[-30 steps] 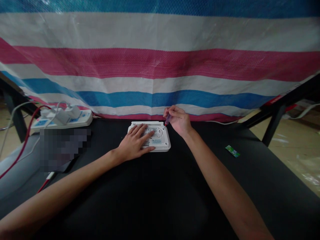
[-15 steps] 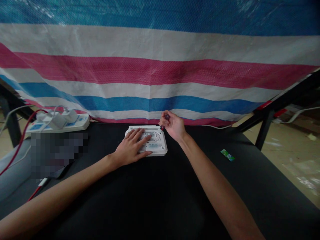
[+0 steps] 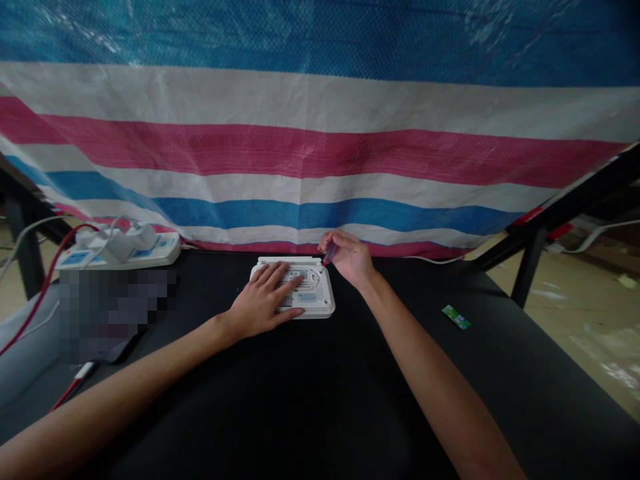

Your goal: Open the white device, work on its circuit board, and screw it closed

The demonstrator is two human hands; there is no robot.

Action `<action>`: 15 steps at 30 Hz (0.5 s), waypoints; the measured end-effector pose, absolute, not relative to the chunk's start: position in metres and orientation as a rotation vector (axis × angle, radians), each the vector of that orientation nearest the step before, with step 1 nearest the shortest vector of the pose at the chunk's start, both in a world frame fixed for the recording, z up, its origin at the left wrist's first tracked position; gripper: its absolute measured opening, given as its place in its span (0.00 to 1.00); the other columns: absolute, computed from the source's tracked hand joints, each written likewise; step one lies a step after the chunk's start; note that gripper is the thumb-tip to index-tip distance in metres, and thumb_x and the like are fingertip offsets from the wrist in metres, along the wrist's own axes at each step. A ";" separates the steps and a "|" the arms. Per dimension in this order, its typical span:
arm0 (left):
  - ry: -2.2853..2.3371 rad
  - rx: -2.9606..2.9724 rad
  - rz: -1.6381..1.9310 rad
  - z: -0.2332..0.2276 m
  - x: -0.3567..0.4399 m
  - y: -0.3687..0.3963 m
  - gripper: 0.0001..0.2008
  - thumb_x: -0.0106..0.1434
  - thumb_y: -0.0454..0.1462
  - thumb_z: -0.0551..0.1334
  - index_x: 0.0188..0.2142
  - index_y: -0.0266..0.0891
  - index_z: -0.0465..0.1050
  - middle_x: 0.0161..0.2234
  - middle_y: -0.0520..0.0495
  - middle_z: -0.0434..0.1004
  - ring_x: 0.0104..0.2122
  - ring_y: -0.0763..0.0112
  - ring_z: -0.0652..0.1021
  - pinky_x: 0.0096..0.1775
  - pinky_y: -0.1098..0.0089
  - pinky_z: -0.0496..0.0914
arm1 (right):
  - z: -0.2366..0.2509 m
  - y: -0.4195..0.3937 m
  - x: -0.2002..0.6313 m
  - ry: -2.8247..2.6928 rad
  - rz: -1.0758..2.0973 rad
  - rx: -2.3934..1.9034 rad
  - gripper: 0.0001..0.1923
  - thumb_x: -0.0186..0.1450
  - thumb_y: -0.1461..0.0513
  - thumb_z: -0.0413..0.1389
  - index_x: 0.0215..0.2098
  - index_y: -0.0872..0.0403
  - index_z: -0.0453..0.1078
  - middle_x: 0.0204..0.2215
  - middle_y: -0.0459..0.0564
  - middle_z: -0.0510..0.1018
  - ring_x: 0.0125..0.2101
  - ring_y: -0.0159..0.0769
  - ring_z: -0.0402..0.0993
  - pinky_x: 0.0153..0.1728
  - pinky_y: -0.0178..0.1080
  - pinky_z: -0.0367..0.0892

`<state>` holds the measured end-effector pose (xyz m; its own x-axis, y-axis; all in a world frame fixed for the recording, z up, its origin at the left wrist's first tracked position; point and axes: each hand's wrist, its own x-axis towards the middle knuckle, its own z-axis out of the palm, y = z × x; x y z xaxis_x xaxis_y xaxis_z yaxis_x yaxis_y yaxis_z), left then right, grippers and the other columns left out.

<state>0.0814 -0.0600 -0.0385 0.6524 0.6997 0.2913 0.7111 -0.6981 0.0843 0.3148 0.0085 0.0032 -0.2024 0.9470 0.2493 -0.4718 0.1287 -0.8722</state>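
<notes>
White router (image 3: 313,293), two hands, one screwdriver (image 3: 329,254)

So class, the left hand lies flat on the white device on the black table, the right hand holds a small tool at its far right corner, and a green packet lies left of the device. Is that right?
One detail is wrong. In the head view the green packet lies to the right of the white device, not left. The left hand, right hand, small tool and black table are as stated.
</notes>
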 end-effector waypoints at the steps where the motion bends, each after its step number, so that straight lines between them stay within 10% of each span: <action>1: -1.204 -2.823 -0.474 -0.039 0.081 -0.060 0.34 0.67 0.58 0.52 0.67 0.45 0.58 0.67 0.37 0.55 0.65 0.44 0.60 0.63 0.44 0.56 | 0.003 0.009 0.315 -1.108 1.438 -0.582 0.06 0.52 0.59 0.62 0.23 0.53 0.71 0.25 0.47 0.72 0.28 0.35 0.66 0.35 0.40 0.64; 15: -1.208 -2.822 -0.487 -0.039 0.082 -0.060 0.34 0.67 0.59 0.52 0.67 0.46 0.58 0.67 0.38 0.55 0.65 0.43 0.60 0.62 0.43 0.57 | 0.004 0.006 0.311 -1.081 1.529 -0.500 0.21 0.54 0.56 0.69 0.24 0.50 0.59 0.17 0.37 0.61 0.18 0.28 0.52 0.28 0.37 0.56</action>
